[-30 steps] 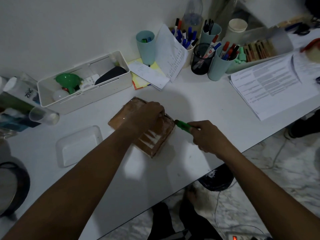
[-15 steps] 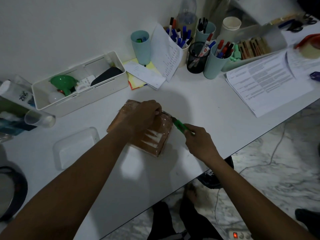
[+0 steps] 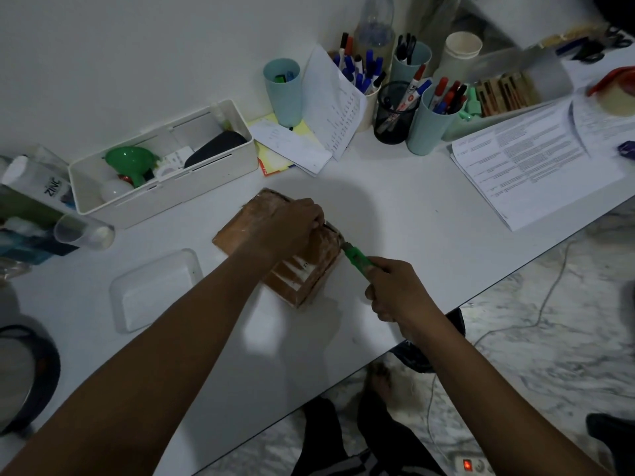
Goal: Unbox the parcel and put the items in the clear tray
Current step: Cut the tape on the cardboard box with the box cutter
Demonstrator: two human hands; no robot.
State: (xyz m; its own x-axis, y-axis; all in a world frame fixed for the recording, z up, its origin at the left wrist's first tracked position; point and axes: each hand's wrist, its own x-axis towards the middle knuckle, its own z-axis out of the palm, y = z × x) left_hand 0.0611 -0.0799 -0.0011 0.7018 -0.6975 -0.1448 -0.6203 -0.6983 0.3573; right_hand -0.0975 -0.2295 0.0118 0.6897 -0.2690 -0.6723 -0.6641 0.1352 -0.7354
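Observation:
A brown taped cardboard parcel (image 3: 302, 276) lies on the white table (image 3: 395, 218) in the middle of the view. My left hand (image 3: 292, 228) presses down on its top, fingers curled at the far right edge. My right hand (image 3: 395, 290) grips a green box cutter (image 3: 357, 257), whose tip touches the parcel's right edge. The clear tray (image 3: 154, 290) sits empty to the left of the parcel, beside my left forearm.
A white box (image 3: 165, 201) with a green funnel and other bits stands at the back left. Cups of markers (image 3: 426, 128) and papers (image 3: 529, 163) crowd the back right. Bottles sit at the far left. The table's edge runs diagonally at the right.
My right hand has drawn the cutter back along the parcel's right edge toward me. The left hand stays on the parcel's top.

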